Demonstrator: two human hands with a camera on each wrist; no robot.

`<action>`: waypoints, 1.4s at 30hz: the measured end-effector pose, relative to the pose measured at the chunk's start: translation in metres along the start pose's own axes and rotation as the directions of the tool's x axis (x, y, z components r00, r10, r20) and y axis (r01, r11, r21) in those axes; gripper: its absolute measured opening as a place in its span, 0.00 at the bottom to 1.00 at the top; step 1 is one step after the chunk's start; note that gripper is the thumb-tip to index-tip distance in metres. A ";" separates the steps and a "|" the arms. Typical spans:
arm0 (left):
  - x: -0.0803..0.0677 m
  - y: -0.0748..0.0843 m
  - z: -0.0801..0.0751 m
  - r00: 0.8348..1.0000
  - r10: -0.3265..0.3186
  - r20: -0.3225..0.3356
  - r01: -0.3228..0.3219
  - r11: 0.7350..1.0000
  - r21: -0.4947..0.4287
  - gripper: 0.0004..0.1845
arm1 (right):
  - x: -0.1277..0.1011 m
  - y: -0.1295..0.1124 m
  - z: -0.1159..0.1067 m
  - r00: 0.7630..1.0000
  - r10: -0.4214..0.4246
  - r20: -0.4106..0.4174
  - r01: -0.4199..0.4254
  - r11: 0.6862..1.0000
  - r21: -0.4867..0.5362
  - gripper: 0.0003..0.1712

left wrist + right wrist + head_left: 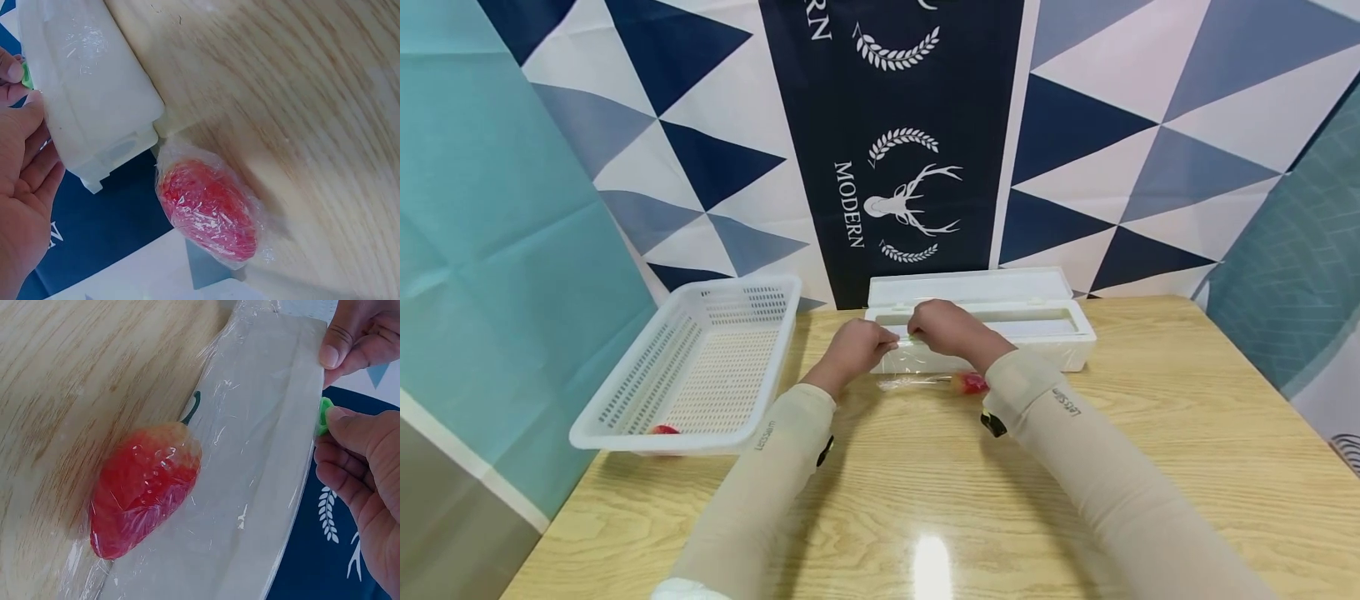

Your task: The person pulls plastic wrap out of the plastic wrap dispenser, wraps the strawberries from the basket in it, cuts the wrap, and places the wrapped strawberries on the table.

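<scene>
A white cling film box (pixel 1051 354) stands at the table's back with its lid raised. At its front edge my left hand (pixel 859 343) pinches the clear plastic film (pixel 225 456) between thumb and fingers. Just right of it, my right hand (pixel 951 329) grips a small green slide cutter (pixel 324 416) on that edge. Film hangs down the box front onto the table, over a red-and-yellow fruit (pixel 147 487) with a green stem. Beyond the box's left end, a film-wrapped red fruit (pixel 209 209) shows in the left wrist view; in the head view it is hidden.
At the left, a white slotted plastic basket (pixel 775 367) holds a red fruit (pixel 662 430) near its front wall. A patterned curtain (pixel 917 100) hangs right behind the box, and a teal cloth (pixel 497 208) hangs on the left. Wood-grain tabletop (pixel 887 500) extends in front.
</scene>
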State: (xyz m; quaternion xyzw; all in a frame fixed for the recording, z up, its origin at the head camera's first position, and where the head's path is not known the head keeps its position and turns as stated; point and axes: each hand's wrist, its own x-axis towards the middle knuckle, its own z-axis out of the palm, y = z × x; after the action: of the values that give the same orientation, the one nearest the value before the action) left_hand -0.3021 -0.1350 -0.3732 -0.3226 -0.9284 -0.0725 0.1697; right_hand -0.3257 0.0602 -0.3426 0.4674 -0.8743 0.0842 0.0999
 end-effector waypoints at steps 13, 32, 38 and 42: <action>-0.002 0.004 -0.002 0.999 -0.033 -0.017 0.034 0.999 0.022 0.10 | -0.053 0.032 -0.018 0.999 0.031 0.013 -0.031 1.000 -0.005 0.18; -0.009 0.004 -0.006 0.997 -0.058 -0.042 0.058 0.998 -0.007 0.10 | -0.099 0.058 -0.034 0.991 0.126 0.042 -0.123 0.990 -0.075 0.18; -0.012 0.003 -0.005 0.997 -0.057 -0.061 0.056 0.998 -0.018 0.10 | -0.123 0.072 -0.037 0.989 0.143 0.020 -0.142 0.987 -0.074 0.17; -0.009 0.005 -0.001 0.997 -0.047 -0.053 0.046 0.998 -0.032 0.10 | -0.135 0.077 -0.041 0.992 0.124 0.016 -0.123 0.990 -0.069 0.18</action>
State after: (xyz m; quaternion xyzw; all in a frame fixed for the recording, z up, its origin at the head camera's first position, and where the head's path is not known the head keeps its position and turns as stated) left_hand -0.2918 -0.1363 -0.3750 -0.3014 -0.9295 -0.0994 0.1877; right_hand -0.3127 0.2205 -0.3409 0.4095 -0.9049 0.0556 0.1014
